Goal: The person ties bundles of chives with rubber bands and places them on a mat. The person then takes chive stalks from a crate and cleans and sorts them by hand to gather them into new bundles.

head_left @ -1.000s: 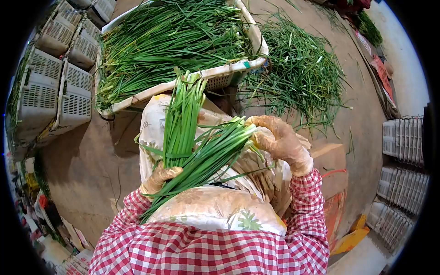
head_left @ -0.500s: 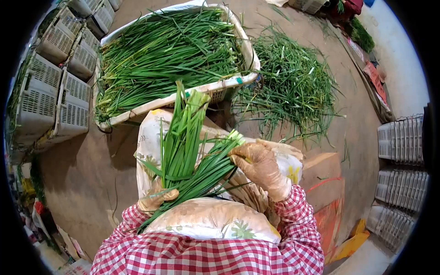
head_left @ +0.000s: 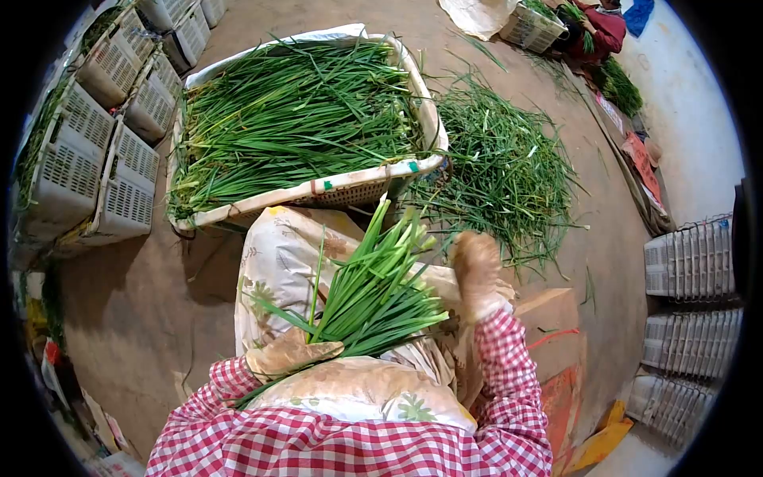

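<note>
A bunch of garlic chives (head_left: pixel 377 290) lies across my lap, its pale cut ends fanned toward the upper right. My left hand (head_left: pixel 290 354), in a soiled tan glove, is closed around the lower leaves. Leaf tips stick out below that hand, by the sleeve. My gloved right hand (head_left: pixel 477 274) is apart from the bunch, over my right knee. Motion blurs its fingers, and I cannot see anything in it. Beneath the chives is a stained, leaf-patterned apron (head_left: pixel 270 246).
Ahead stands a big white crate (head_left: pixel 318 191) full of chives. Right of it, a loose heap of leaves (head_left: pixel 501 175) covers the floor. Crates line the left (head_left: pixel 75 163) and right (head_left: pixel 691 258). A cardboard box (head_left: pixel 552 318) is beside my right knee. Another person (head_left: pixel 600 36) holds greens at upper right.
My right hand has let go of the chives and moved right and slightly up. The separate stems now lie together in one bunch, tilted right, in my left hand.
</note>
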The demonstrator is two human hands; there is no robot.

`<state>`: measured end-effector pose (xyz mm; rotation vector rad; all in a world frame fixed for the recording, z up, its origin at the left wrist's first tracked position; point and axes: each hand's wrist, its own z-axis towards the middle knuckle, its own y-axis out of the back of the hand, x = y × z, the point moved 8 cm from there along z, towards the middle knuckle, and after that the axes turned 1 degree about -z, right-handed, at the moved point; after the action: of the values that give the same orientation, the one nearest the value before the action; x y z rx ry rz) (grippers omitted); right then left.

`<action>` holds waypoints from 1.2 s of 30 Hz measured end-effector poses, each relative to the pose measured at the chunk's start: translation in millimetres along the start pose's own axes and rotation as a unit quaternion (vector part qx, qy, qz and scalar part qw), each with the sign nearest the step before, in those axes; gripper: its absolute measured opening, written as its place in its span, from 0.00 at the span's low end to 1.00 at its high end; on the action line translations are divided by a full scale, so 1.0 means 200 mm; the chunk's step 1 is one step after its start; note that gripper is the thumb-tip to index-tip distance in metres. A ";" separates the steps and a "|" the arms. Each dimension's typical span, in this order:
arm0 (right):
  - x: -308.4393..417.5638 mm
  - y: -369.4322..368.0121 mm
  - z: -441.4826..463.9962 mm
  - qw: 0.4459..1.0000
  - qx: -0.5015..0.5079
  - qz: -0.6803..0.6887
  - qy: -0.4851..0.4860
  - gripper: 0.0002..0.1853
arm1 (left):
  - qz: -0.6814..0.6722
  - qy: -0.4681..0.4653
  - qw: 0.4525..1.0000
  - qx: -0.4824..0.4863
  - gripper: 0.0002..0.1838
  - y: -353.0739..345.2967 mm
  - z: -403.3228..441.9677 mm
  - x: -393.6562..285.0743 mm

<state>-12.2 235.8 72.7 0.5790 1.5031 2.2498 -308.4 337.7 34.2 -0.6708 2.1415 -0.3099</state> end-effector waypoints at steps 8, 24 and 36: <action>0.15 0.14 0.24 0.838 0.185 0.501 -0.106 0.26 | 0.423 0.108 0.898 -0.060 0.24 0.03 -0.01 -0.09; -0.08 0.16 0.31 0.958 -0.118 -0.227 0.127 0.19 | 0.158 -0.040 0.985 -0.062 0.22 0.03 0.11 -0.25; 0.06 -0.10 -0.11 0.713 0.289 0.579 -0.270 0.51 | 0.135 -0.029 0.987 -0.086 0.20 0.11 0.16 -0.24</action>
<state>-31.8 232.7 48.1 2.7182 1.6595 1.7548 -267.2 383.0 38.1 -0.4699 2.1874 0.0416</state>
